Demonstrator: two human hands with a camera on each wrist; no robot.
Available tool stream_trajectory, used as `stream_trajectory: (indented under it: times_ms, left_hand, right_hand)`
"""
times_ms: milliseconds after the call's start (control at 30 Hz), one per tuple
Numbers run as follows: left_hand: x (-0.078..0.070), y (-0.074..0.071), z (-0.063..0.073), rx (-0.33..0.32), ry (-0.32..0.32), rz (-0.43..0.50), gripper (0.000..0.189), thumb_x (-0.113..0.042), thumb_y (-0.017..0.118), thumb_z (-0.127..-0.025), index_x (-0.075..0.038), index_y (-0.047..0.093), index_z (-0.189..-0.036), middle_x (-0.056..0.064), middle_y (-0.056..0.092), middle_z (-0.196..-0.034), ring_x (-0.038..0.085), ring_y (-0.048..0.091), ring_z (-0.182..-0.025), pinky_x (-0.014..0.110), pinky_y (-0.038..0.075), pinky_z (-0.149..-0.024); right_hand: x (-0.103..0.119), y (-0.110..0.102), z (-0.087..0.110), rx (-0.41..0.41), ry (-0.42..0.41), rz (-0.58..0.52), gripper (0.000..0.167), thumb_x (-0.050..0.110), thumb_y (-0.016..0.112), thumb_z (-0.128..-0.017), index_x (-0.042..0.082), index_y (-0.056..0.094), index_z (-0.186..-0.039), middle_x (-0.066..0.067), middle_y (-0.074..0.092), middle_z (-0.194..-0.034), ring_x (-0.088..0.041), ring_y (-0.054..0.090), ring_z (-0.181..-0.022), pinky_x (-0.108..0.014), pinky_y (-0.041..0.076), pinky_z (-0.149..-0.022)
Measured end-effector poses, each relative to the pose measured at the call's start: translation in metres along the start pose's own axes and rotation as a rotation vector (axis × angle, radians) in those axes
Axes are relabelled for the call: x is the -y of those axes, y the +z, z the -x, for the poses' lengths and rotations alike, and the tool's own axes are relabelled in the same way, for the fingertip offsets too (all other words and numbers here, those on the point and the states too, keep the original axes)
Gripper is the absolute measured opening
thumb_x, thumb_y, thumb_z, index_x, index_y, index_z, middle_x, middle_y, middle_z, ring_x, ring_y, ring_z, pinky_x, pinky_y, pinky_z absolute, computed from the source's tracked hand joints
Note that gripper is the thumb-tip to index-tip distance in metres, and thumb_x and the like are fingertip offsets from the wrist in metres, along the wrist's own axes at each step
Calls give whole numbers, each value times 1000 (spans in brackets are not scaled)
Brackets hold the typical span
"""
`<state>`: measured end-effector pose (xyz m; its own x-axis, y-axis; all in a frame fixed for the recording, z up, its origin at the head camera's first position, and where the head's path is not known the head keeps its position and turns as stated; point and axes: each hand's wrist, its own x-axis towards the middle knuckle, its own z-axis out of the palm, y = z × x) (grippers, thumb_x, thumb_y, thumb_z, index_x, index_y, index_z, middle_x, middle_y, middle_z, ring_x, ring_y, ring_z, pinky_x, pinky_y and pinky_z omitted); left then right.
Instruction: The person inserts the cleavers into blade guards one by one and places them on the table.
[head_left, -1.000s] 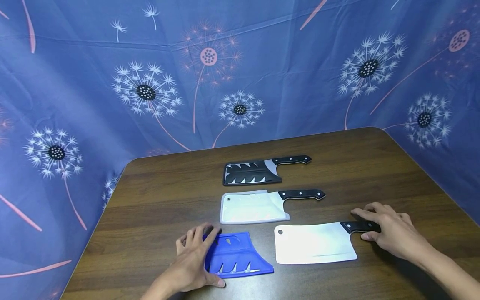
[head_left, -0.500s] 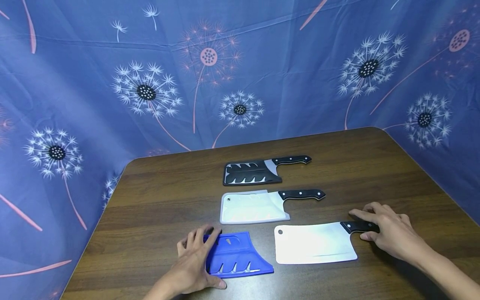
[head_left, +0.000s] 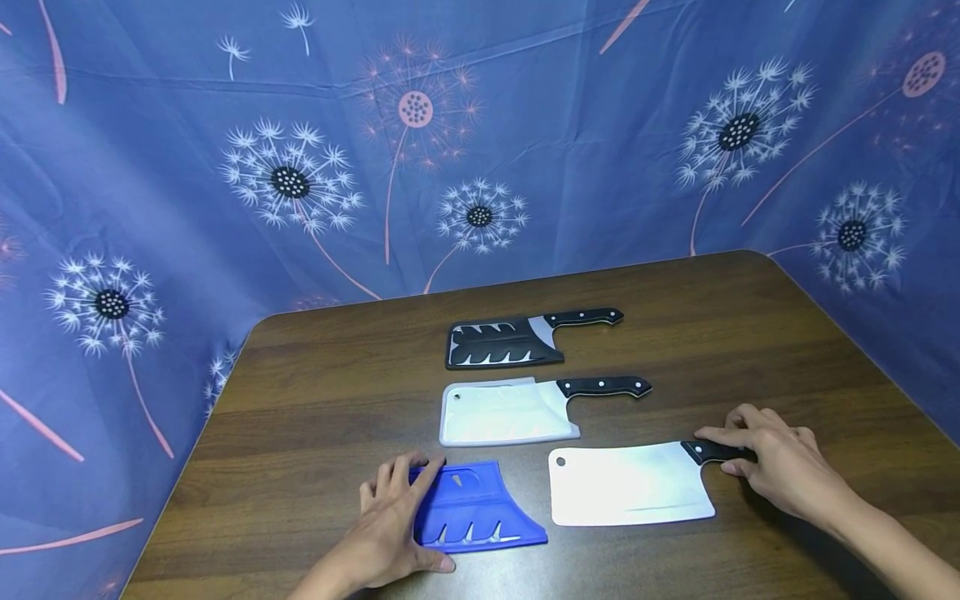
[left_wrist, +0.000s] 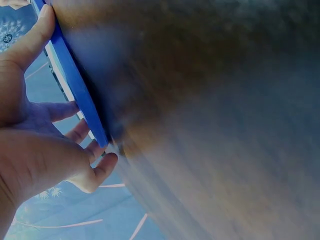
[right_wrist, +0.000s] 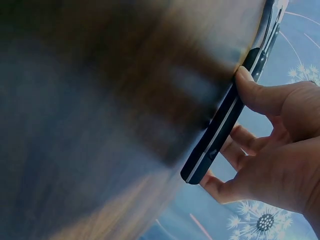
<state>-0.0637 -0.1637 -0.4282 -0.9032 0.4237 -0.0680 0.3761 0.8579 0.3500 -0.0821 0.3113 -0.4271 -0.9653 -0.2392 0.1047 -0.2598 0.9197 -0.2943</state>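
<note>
A blue blade sheath lies flat at the table's near side. My left hand holds its left end, thumb on the near edge and fingers at the far edge; the left wrist view shows the sheath's edge between thumb and fingers. To the right is a bare cleaver, blade pointing left and apart from the sheath. With thumb and fingers on either side, my right hand grips its black handle. Most of that handle is hidden in the head view.
Behind these lie two more cleavers with black handles pointing right: one in a pale translucent sheath, one in a black sheath farther back. They rest on a brown wooden table. A blue dandelion-print cloth hangs around it.
My right hand has shifted slightly left along the cleaver's handle. My left hand has edged slightly right on the sheath. The cleavers and sheaths stay in place.
</note>
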Motion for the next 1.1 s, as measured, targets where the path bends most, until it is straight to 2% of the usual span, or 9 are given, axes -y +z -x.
stream_trajectory:
  times_ms: [200,533,600,767,933,1100]
  left_hand:
    - [-1,0,0,1,5,12,113,-54,87,-52,-9,40,-145,10,36,-137,31,32,-124,46,31,-87]
    - [-2,-1,3,-24,46,13,110,-53,87,-54,-9,41,-144,8,37,-134,30,34,-120,45,31,-84]
    - [-2,-1,4,-22,50,16,109,-53,86,-55,-8,41,-144,8,37,-134,30,34,-119,44,30,-84]
    - [-2,-1,4,-9,40,20,108,-52,86,-57,-8,40,-145,8,36,-134,30,33,-120,43,29,-84]
    - [-2,0,4,-47,55,-4,107,-51,86,-56,-8,42,-143,9,38,-132,31,34,-119,43,29,-83]
    - [-1,-1,4,-78,55,-13,107,-51,86,-56,-10,41,-145,11,39,-134,31,34,-122,44,30,-86]
  right_hand:
    - [2,1,0,-8,9,4,46,6,83,-66,12,74,-111,2,57,-93,-22,51,-85,-55,35,-69]
    - [1,2,2,-46,-20,12,46,5,83,-64,14,75,-108,5,58,-90,-19,51,-82,-47,36,-61]
    - [1,3,3,-67,-27,24,46,5,83,-63,14,75,-108,6,57,-89,-19,51,-81,-46,35,-60]
    - [2,5,4,-127,-37,29,44,-4,80,-64,9,75,-107,6,54,-87,-18,49,-81,-54,35,-65]
    - [1,4,4,-189,-66,23,48,-11,74,-63,7,74,-108,3,54,-88,-19,46,-81,-57,33,-66]
    - [2,2,3,-298,-101,-18,51,-15,70,-64,8,74,-109,-2,56,-91,-21,45,-83,-62,30,-68]
